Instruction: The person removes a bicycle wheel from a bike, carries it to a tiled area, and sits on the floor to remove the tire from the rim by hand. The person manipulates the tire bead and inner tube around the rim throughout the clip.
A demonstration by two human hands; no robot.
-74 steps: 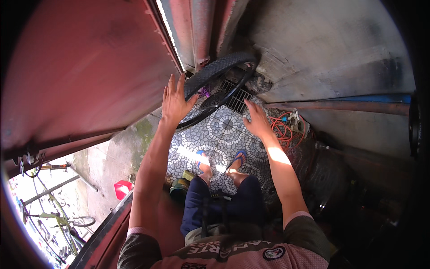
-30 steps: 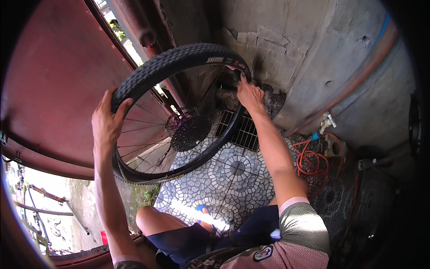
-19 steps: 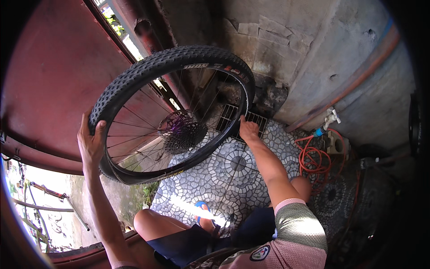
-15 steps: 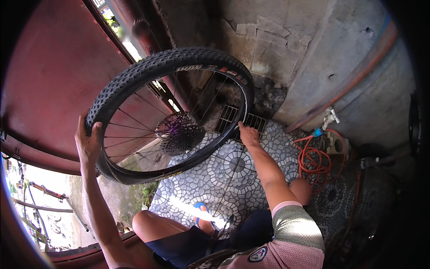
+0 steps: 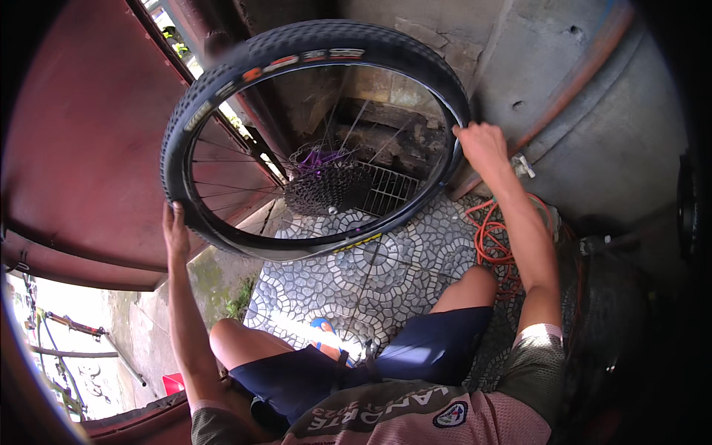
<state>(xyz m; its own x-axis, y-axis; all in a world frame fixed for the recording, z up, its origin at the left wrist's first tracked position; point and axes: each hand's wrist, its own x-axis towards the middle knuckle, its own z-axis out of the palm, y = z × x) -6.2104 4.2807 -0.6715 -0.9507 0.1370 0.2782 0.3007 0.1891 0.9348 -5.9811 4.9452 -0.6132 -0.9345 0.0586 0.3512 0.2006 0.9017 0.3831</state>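
A bicycle wheel is held up, tilted, by 2 bare hands over the patterned floor; the tyre is gripped at the wheel's 8 o'clock by the left hand, its fingers curled closed at the tread edge and partly hidden; the 3 o'clock side is pinched at the rim by the right hand, its fingers folded nearly into a fist; as a judgement, the lifting is done and setting down is not; the tyre is mounted around the rim, though how snugly it is seated along 6 o'clock cannot be told; no tool is held in either hand; a drain grate is seen beyond the spokes towards 4 o'clock; a white tap is placed at 3 o'clock, and an orange hose is coiled at 4 o'clock.
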